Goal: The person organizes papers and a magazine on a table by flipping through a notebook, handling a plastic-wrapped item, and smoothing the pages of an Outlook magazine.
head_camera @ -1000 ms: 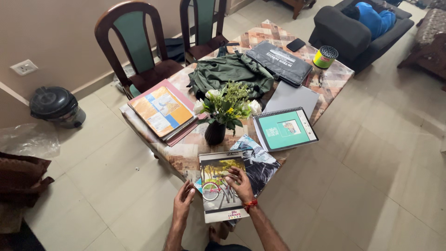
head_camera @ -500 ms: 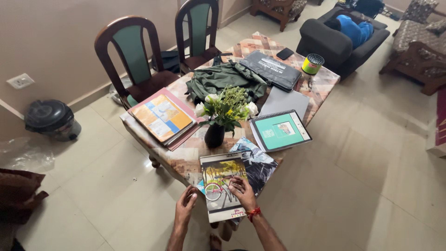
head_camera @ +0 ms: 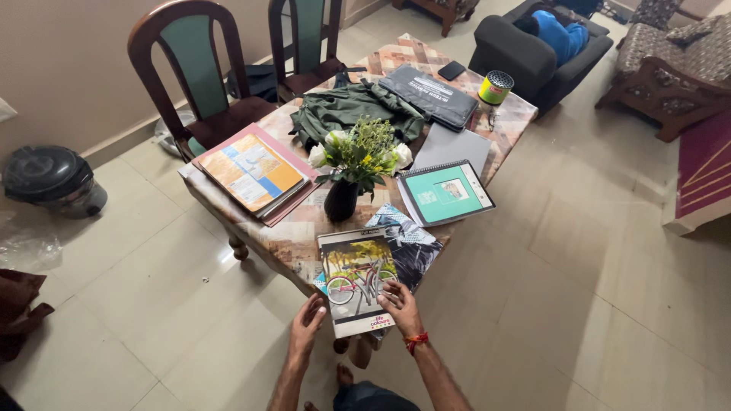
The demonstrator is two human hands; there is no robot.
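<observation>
A magazine (head_camera: 354, 270) with a bicycle picture on its cover lies at the near end of the patterned table (head_camera: 301, 236), overhanging the edge. My right hand (head_camera: 400, 304) rests flat on the magazine's lower right corner, fingers spread. My left hand (head_camera: 308, 323) is at the magazine's lower left edge, fingers apart, touching or just off it. Under the magazine lies a darker magazine (head_camera: 415, 243). A dark vase with white and yellow flowers (head_camera: 350, 171) stands just beyond.
On the table lie an orange-covered stack of books (head_camera: 251, 173), a teal spiral notebook (head_camera: 445, 192), a green garment (head_camera: 346, 110), a dark flat bag (head_camera: 430, 95), a phone (head_camera: 451, 70) and a yellow-green cylinder (head_camera: 495, 87). Two wooden chairs (head_camera: 198, 76) stand at the left, a dark armchair (head_camera: 525, 53) beyond, a black bin (head_camera: 49, 179) on the floor.
The view has shifted slightly, with the table looking a little closer. My hands stay at the magazine's near end, and my left hand has slid a little lower along its left edge.
</observation>
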